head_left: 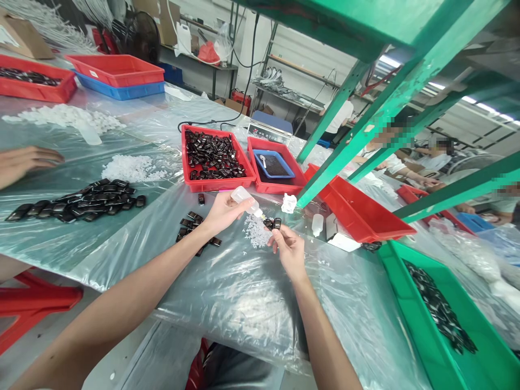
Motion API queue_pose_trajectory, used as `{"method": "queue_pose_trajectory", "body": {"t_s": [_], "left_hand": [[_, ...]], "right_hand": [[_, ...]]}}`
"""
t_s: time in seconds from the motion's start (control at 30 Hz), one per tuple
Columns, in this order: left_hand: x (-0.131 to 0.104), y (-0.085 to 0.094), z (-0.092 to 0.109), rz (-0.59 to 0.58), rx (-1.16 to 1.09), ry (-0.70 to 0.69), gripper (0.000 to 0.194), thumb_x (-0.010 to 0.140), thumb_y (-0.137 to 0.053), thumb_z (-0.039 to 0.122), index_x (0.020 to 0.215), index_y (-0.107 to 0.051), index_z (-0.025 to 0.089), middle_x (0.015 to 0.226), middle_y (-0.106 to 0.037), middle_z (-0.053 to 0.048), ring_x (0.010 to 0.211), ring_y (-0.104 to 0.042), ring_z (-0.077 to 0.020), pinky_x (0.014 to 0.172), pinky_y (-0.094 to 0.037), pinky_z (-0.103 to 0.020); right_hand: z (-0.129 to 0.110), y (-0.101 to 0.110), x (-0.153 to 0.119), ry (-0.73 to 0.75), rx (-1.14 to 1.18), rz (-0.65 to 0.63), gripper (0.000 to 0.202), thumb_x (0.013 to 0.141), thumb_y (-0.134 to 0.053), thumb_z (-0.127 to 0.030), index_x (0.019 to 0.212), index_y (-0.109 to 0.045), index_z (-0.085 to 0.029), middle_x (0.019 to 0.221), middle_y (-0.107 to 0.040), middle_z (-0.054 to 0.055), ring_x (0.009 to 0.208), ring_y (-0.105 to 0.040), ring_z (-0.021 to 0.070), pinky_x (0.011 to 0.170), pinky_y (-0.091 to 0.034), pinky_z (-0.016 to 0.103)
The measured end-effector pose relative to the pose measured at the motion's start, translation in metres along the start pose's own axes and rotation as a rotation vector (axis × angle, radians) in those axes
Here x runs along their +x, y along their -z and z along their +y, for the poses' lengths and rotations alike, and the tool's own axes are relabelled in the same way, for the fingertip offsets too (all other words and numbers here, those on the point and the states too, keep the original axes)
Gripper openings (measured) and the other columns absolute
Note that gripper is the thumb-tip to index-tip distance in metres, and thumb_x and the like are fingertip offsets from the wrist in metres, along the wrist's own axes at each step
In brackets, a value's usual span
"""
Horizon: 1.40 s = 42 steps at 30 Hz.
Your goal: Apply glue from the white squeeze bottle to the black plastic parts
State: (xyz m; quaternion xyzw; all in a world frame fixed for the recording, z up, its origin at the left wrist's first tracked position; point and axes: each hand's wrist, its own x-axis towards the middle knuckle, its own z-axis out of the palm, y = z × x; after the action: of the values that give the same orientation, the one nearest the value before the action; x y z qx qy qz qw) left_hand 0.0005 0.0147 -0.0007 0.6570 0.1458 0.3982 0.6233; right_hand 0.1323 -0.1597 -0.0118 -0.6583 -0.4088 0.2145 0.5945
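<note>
**Translucent white squeeze bottle (246,200) tipped toward small glossy black plastic pieces (277,223) in a worker's hands**

Straight ahead, a red rectangular plastic tray (221,185) is heaped with more glossy black pieces. Just beside it, a second red plastic tray (276,187) holds a shallow blue plastic tray (280,176), and in that lie dark contents and a small white spoon (263,161). At the right, a big green plastic bin (483,317) has a long heap of dark pieces across its floor. Over on the far left, a red tray of dark pieces (36,93) stands near a red tray (116,71) stacked on a blue one (125,91).

Both forearms reach forward over the plastic-covered table (227,292). The left hand (225,211) has its fingers closed around the bottle, whose nozzle slants down to the right. The right hand (289,250) is raised to meet it, fingers and thumb pinching what look like two of the black pieces at the nozzle; whether the tip touches them, I can't tell. Behind the pinched pieces lies a scatter of small whitish bits (255,234), and a loose cluster of black pieces (190,223) sits by the left wrist.
</note>
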Motion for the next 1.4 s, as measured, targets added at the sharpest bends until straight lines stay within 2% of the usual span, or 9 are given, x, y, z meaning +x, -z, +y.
{"method": "queue_pose_trajectory", "body": {"t_s": [0.2,0.33,0.43,0.63,0.77,0.87,0.97,1.33,1.4], "left_hand": [[0.001,-0.001,0.001,-0.002,-0.024,0.021,0.039,0.085,-0.074,0.051,0.073,-0.07,0.014,0.05,-0.053,0.002,0.046,-0.047,-0.0093,0.049,-0.034,-0.025],[0.0,-0.001,0.002,0.004,-0.032,0.041,0.041,0.083,-0.075,0.053,0.071,-0.069,0.014,0.049,-0.054,0.002,0.045,-0.047,-0.0094,0.048,-0.034,-0.025],[0.0,-0.002,0.002,0.015,-0.031,0.046,0.042,0.083,-0.075,0.053,0.07,-0.068,0.014,0.048,-0.054,0.001,0.045,-0.047,-0.0094,0.048,-0.034,-0.024],[0.0,-0.002,0.006,0.013,-0.014,0.015,0.042,0.083,-0.075,0.054,0.07,-0.07,0.014,0.048,-0.054,0.001,0.044,-0.047,-0.0095,0.047,-0.034,-0.024],[-0.004,-0.005,0.014,0.018,-0.023,-0.052,0.037,0.08,-0.079,0.05,0.076,-0.073,0.014,0.065,-0.067,-0.003,0.05,-0.052,-0.0102,0.049,-0.039,-0.024],[-0.008,-0.008,0.019,0.011,-0.013,-0.1,0.032,0.079,-0.08,0.045,0.081,-0.073,0.015,0.079,-0.074,-0.006,0.065,-0.062,-0.0142,0.059,-0.049,-0.025],[-0.011,-0.009,0.022,0.0,0.034,-0.125,0.027,0.081,-0.078,0.041,0.082,-0.073,0.015,0.08,-0.075,-0.007,0.072,-0.065,-0.016,0.066,-0.052,-0.026],[-0.013,-0.007,0.025,-0.013,0.081,-0.122,0.024,0.082,-0.077,0.039,0.083,-0.073,0.015,0.081,-0.074,-0.006,0.072,-0.064,-0.0162,0.067,-0.051,-0.026],[-0.013,-0.008,0.026,-0.012,0.074,-0.12,0.024,0.082,-0.078,0.038,0.083,-0.073,0.015,0.08,-0.074,-0.006,0.072,-0.064,-0.0163,0.067,-0.051,-0.026]], "right_hand": [[0.003,0.0,0.001,0.01,0.037,0.013,0.037,0.089,-0.068,-0.053,0.097,-0.078,-0.018,0.08,-0.074,0.006,0.055,-0.055,0.014,0.045,-0.041,0.026],[0.003,0.0,0.001,0.014,0.038,0.014,0.036,0.089,-0.068,-0.051,0.097,-0.078,-0.018,0.078,-0.073,0.006,0.054,-0.055,0.0138,0.045,-0.041,0.026],[0.002,-0.001,0.001,0.013,0.048,0.013,0.035,0.089,-0.069,-0.051,0.098,-0.077,-0.018,0.083,-0.075,0.007,0.055,-0.055,0.014,0.045,-0.042,0.026],[0.001,0.0,0.0,0.011,0.035,0.016,0.037,0.088,-0.068,-0.054,0.098,-0.078,-0.019,0.084,-0.075,0.007,0.056,-0.056,0.0147,0.045,-0.042,0.026],[0.003,0.0,0.001,0.01,0.028,0.01,0.038,0.089,-0.068,-0.054,0.095,-0.079,-0.018,0.076,-0.073,0.006,0.054,-0.053,0.014,0.045,-0.042,0.026],[0.003,0.0,0.001,0.003,0.039,0.013,0.038,0.088,-0.069,-0.055,0.097,-0.079,-0.019,0.085,-0.076,0.007,0.054,-0.054,0.0137,0.044,-0.042,0.026],[0.004,0.0,0.002,0.006,0.054,0.014,0.037,0.088,-0.069,-0.053,0.099,-0.078,-0.019,0.092,-0.077,0.008,0.055,-0.055,0.0135,0.044,-0.042,0.026],[0.001,0.001,0.0,0.028,0.016,0.007,0.034,0.091,-0.067,-0.05,0.101,-0.078,-0.019,0.084,-0.074,0.006,0.055,-0.054,0.0137,0.046,-0.043,0.027],[0.001,0.002,0.0,0.025,0.009,0.005,0.035,0.091,-0.067,-0.051,0.101,-0.078,-0.019,0.077,-0.071,0.004,0.054,-0.052,0.0137,0.047,-0.042,0.027]]}}
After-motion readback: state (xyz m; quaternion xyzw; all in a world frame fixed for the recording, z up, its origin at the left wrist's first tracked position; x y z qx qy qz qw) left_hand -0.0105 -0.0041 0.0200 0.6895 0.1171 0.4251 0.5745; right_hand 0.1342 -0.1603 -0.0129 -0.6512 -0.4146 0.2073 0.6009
